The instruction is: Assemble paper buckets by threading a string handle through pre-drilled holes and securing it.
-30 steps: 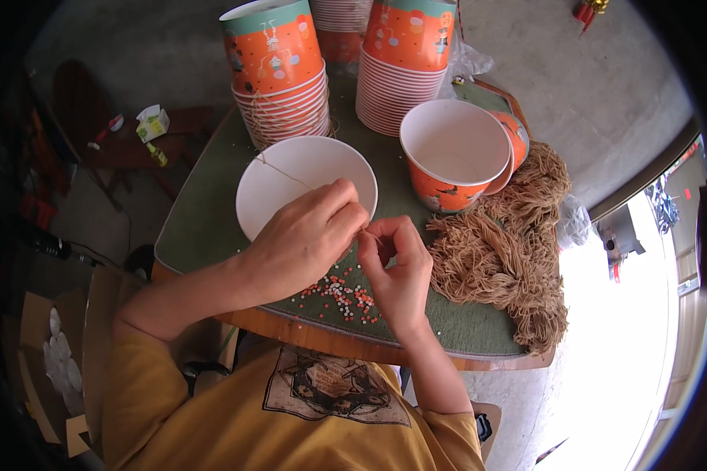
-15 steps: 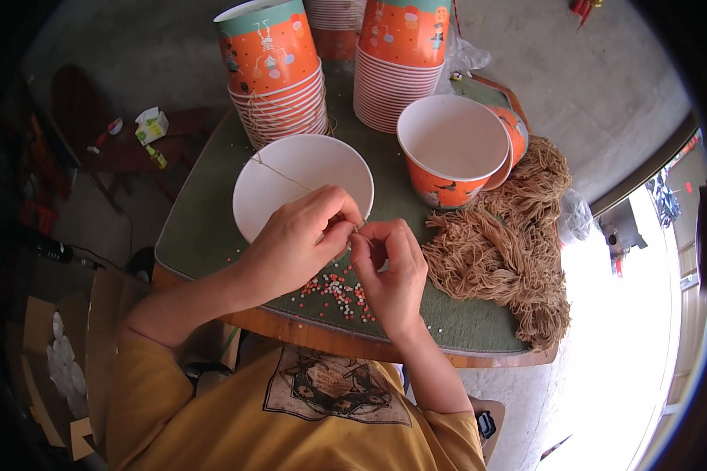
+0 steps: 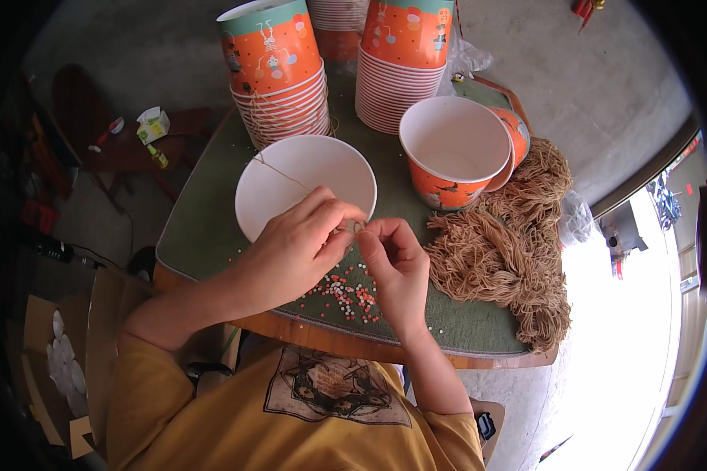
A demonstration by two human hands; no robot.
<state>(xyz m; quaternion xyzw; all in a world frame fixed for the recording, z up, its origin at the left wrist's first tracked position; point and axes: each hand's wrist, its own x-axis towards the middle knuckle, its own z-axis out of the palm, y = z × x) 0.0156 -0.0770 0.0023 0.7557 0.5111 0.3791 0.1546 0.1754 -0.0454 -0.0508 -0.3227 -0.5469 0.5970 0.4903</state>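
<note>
A tan string (image 3: 284, 174) runs from the rim of a white-lined paper bucket (image 3: 279, 196), tipped toward me, down to my fingers. My left hand (image 3: 298, 250) pinches the string over the bucket's near right side. Against it, fingertips nearly touching, my right hand (image 3: 398, 263) is closed in a pinch at a small loop of the same string. The exact knot or end is too small to make out. Below both hands, small orange and white discs or beads (image 3: 344, 298) lie scattered on the green table cover (image 3: 196, 228).
Two tall stacks of orange paper buckets (image 3: 279, 63) (image 3: 404, 82) stand at the back. Right of my hands are another open bucket (image 3: 454, 153) and a heap of tan string (image 3: 499, 255). A cardboard box (image 3: 47, 377) sits at the lower left, by the wooden table edge (image 3: 314, 334).
My right thumb and fingers have shifted up slightly, and a small string loop now shows between the two hands. The buckets and string heap stay in place.
</note>
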